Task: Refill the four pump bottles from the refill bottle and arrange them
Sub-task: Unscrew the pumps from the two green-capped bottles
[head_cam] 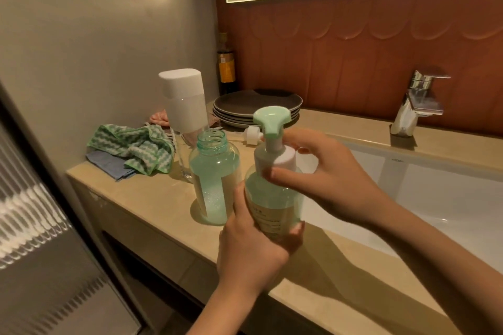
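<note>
Surroundings: stacked plates [255, 106], a striped cloth [130, 149], a white dispenser [185, 102] and a loose pump head [251, 135] lie on the surface [152, 207] behind. An uncapped bottle [213, 179], part-filled green, stands just left. Left hand [253, 247] fingers grip the pump bottle [272, 198] body above the surface's front edge; right hand [321, 171] fingers clasp its white collar.

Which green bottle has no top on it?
The open green bottle standing on the counter, left of the held pump bottle. Its neck is bare; the held one has a green pump.
</note>
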### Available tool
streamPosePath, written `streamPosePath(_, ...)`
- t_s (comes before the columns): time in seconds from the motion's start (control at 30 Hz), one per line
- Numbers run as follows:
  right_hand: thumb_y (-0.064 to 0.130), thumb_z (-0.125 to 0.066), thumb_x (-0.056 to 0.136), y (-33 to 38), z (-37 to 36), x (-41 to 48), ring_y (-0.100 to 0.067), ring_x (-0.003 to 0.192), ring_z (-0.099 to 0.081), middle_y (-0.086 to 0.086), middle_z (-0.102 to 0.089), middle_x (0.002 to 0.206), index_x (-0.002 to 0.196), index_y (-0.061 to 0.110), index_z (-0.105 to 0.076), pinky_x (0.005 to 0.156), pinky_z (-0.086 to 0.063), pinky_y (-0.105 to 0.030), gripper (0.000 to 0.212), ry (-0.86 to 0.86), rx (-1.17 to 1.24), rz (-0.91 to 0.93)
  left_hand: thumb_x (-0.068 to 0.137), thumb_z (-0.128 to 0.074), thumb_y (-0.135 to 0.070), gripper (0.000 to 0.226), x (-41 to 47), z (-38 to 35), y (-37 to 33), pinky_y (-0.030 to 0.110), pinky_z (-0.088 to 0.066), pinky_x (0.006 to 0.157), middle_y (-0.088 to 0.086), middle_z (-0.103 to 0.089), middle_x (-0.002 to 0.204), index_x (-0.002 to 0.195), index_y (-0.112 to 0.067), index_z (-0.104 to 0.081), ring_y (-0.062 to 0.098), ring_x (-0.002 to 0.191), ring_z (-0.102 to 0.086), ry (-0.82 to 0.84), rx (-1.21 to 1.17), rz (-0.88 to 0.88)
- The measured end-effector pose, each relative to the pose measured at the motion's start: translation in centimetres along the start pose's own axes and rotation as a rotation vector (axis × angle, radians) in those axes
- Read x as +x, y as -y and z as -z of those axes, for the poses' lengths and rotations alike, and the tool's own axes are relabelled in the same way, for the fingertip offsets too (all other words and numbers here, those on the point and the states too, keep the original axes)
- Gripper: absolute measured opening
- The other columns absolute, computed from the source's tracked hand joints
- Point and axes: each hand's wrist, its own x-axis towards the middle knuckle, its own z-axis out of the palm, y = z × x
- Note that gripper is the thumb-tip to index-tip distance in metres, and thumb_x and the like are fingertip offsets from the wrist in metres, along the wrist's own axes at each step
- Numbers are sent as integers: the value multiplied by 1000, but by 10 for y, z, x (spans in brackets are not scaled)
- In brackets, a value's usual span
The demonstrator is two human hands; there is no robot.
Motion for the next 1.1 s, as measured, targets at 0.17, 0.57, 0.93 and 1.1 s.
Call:
streamPosePath(0.17,51,-60,73,0,6,2,6,113,-44,29,-52,118,109,53,-50,91,-35,-15,38,109,56,-31,59,-75,-55,97,-1,2,-1,32,-52,85,-14,-51,110,135,-34,-19,11,101,-56,52,61,-7)
streamPosePath(0.57,65,-62,57,7,-20,3,-9,102,-49,8,-59,106,104,38,-60,86,-46,-33,54,-170,-66,-109,61,-71,-62,96,0,8,-8,40,-48,89,-10,-52,124,126,-53,-1,22,110,-55,115,63,113)
streamPosePath(0.93,44,-73,68,20,11,8,5,113,-42,35,-41,116,114,49,-39,85,-35,-5,57,234,210,-252,68,-67,-61,90,-1,8,-6,43,-49,90,-9,-53,124,131,-42,-7,20,109,-57,102,72,63)
streamPosePath(1.1,48,-76,47,36,0,16,-4,98,-54,8,-41,126,143,31,-20,73,-46,-12,112,-104,178,-242,65,-67,-65,92,1,12,-2,45,-48,91,-5,-57,123,130,-43,-6,24,109,-58,86,85,75)
